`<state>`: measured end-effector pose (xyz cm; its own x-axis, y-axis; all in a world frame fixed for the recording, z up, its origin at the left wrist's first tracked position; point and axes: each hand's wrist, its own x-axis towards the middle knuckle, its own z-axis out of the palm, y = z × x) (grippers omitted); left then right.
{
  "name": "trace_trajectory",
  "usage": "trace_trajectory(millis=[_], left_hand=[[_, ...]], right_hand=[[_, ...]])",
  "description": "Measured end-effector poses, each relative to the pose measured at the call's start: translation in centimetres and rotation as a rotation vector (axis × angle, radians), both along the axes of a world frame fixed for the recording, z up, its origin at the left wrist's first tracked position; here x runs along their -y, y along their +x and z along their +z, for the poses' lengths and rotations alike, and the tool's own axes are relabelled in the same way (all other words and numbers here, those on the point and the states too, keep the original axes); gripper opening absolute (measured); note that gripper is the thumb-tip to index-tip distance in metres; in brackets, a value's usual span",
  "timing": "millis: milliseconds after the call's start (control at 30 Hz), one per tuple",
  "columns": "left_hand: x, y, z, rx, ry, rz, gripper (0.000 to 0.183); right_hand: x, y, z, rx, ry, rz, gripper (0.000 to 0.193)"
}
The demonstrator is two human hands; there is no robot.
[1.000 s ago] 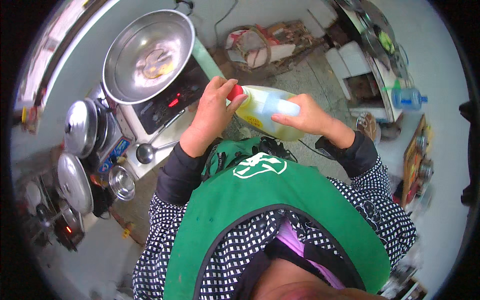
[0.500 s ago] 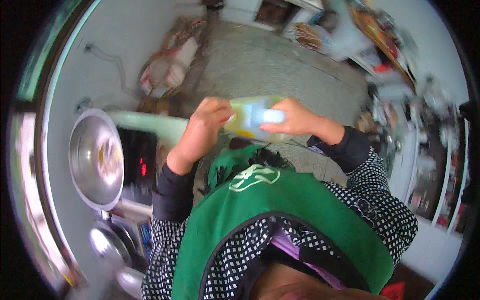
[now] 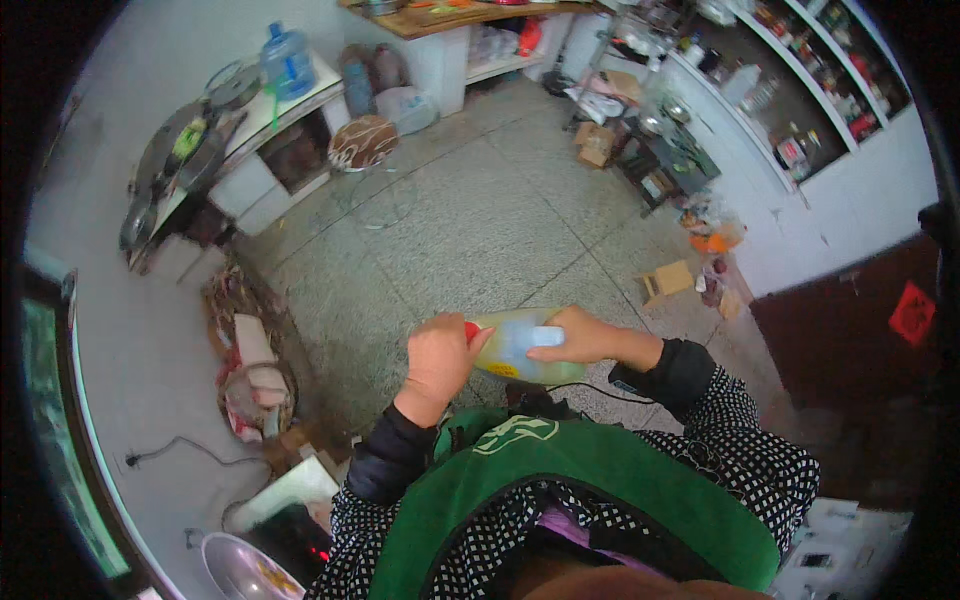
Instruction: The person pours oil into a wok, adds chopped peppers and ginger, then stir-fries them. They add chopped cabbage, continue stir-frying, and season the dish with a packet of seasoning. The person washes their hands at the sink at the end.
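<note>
A pale yellow-green plastic bottle with a light blue label lies sideways in front of my body, held up above the floor. My right hand is wrapped round its right end. At the other end, my left hand is closed on the red cap, with the thumb against it. I cannot tell whether the cap is loose or seated. What the bottle holds cannot be made out either.
A metal pot and a black cooker with red digits stand at the lower left. Bags lie along the left wall. A low wooden stool is on the floor at right. A counter at far left bears a blue water jug.
My view has swung round, bringing the far counters and right-hand door in and pushing the pot to the lower left corner. Both hands still hold the bottle, now lower in view.
</note>
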<state>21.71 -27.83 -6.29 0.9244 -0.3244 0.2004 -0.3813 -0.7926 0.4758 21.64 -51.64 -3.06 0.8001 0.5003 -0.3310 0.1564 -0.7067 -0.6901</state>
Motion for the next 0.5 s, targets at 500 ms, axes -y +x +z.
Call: trace_trajectory(millis=[500], left_hand=[[32.0, 11.4, 2.2, -0.072, 0.13, -0.427, 0.027]], right_hand=[[29.5, 1.2, -2.1, 0.208, 0.054, -0.396, 0.046]])
